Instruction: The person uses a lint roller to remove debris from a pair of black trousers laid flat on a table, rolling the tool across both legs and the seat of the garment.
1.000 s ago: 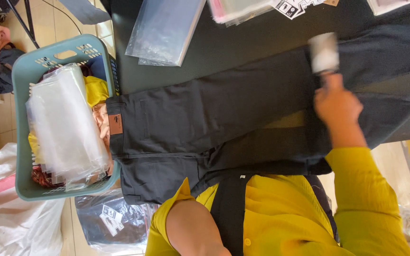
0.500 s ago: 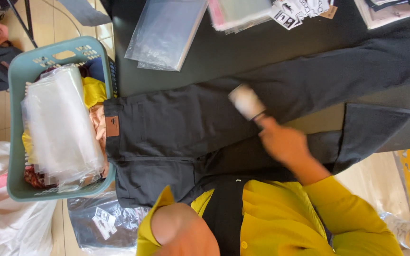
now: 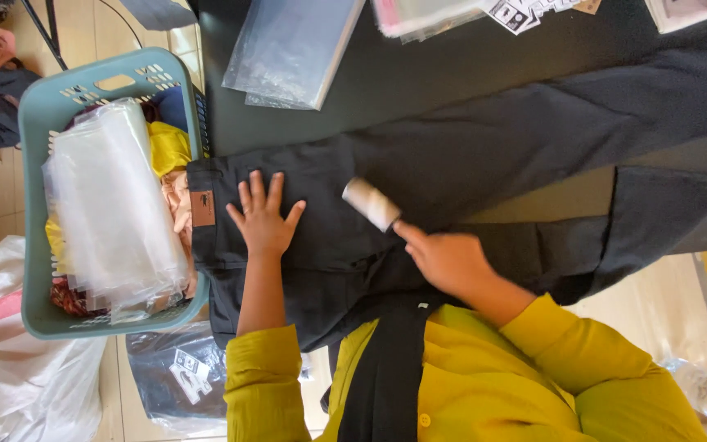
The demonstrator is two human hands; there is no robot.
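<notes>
Trousers [image 3: 468, 155] cover black table [image 3: 419, 74] beside basket [image 3: 34, 106].

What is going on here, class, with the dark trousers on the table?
A person in a yellow top has a pair of dark grey trousers spread flat on a black table. The left hand presses open on the waistband end, beside the brown patch. The right hand holds a white lint roller on the cloth near the seat. A teal plastic basket of clear bags stands beside the table.

Left hand [image 3: 263, 219] lies flat with fingers spread; right hand [image 3: 445, 260] is closed in a grip.
</notes>
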